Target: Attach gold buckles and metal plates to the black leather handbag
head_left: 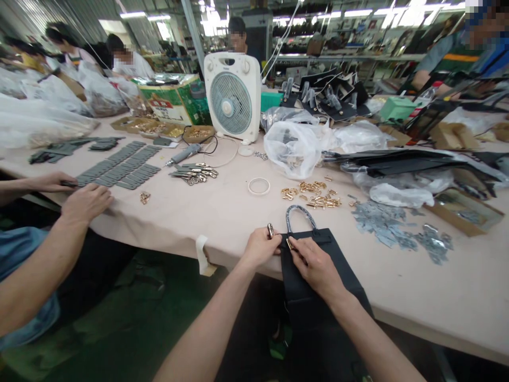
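A black handbag [304, 265] leans over the table's front edge, its wrapped handle [301, 208] standing up at the top. My left hand [260, 246] is closed at the bag's upper left corner, with a shiny oblong metal clasp [271, 230] showing above its fingers. Across the bag's upper face lies my right hand [316, 261], its fingers pinched on a small gold-coloured metal fitting [289, 244] close to the left edge. How the fitting meets the bag is hidden by the fingers. Gold-coloured fittings [318, 201] lie in a loose pile behind the bag.
A roll of tape [259, 186], grey strips with clasps [194, 173] and a corded tool [185, 154] lie behind my left hand. A fan [233, 98] stands farther back. Grey flat pieces [379, 223] lie right. A co-worker's hands [88, 201] touch grey strips [127, 164] at left.
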The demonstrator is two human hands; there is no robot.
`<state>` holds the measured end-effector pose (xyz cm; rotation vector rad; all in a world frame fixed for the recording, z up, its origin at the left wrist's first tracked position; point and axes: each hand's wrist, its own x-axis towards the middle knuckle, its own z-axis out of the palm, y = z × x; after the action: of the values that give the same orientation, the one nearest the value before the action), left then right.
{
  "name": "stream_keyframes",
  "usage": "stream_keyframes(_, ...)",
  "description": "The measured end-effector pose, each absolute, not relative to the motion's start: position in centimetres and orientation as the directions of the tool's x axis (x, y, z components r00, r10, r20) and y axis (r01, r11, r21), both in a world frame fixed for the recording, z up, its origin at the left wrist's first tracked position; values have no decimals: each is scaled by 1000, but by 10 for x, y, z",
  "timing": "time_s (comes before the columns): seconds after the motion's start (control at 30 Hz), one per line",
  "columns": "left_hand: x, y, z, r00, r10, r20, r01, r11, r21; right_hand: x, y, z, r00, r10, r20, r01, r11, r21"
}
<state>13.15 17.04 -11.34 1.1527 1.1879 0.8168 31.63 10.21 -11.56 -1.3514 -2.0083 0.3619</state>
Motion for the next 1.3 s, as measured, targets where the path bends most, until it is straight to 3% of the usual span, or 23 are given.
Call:
stream_keyframes(0.2, 132, 169, -115, 204, 938, -281, 105, 264, 959, 307, 91, -117, -217, 915, 340, 810, 363, -461)
stream_keyframes(0.47, 133, 167, -107, 216, 946, -243, 112, 223, 968, 290, 73, -114, -184, 922, 341, 777, 349, -524)
stream_keyframes(0.53, 135, 164, -104, 182, 960, -212, 250, 163, 954, 288, 68, -111, -152, 922, 355, 772, 335, -540)
stream_keyframes(0.67, 139, 155, -108, 86, 994, 70, 543, -105, 833, 307, 77, -98, -85, 946, 312, 549, 306, -778)
stream_keyframes(0.77, 145, 147, -118, 37, 956, 290, 623, -249, 742, 351, 105, -90, 158, 934, 321, 446, 222, -867)
stream_keyframes(0.87, 152, 142, -125, 53, 929, 367, 714, -292, 636, 409, 145, -97, 425, 826, 369, 501, 125, -856)
stream_keyframes(0.93, 156, 140, -124, 75, 930, 360, 783, -278, 556, 442, 171, -107, 492, 782, 381, 526, 81, -846)
stream_keyframes(1.17, 160, 136, -116, 134, 928, 348, 861, -283, 424, 463, 227, -132, 313, 828, 466, 790, 45, -611)
stream_keyframes(1.3, 161, 137, -117, 132, 923, 362, 873, -281, 398, 461, 231, -136, 327, 809, 488, 802, 35, -596)
